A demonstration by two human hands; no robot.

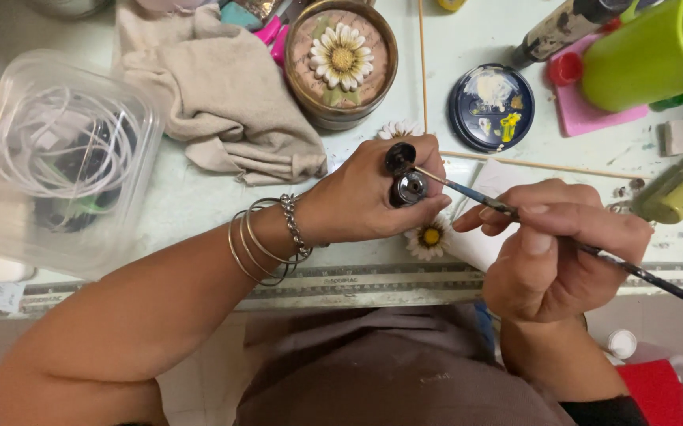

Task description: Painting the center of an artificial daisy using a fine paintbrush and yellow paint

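Head view: we worked at the pale green surface (199,197).
Left hand (365,197): grip closed on a small black paint bottle (404,180).
Right hand (554,252): grip pinched a thin dark-handled paintbrush (467,192), tip at the bottle mouth.
Progress: brush loading under way; we judged the white daisy flower (430,238) beneath unfinished.

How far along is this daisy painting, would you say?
Done, it seems: one finished daisy sits on the round wooden box. In hand: the left hand holds a small open paint pot while the right hand dips a thin brush into it. Left, I would guess: the daisy lying under the hands and another behind them, both partly hidden.
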